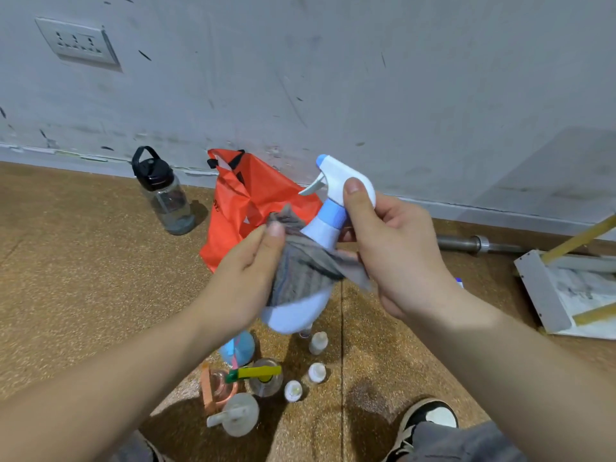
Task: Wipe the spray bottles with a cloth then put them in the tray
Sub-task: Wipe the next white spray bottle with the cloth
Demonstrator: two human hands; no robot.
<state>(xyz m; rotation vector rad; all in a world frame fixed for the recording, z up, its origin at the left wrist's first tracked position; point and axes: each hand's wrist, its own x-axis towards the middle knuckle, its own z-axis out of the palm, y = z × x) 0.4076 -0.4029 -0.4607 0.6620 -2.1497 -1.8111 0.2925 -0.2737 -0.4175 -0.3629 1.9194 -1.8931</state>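
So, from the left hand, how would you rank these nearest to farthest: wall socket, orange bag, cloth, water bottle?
1. Cloth, held in the left hand.
2. Orange bag, just behind.
3. Water bottle, farther back left.
4. Wall socket, far upper left.

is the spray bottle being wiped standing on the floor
No, the right hand holds the blue spray bottle up by its head, and the left hand holds the grey cloth against it.
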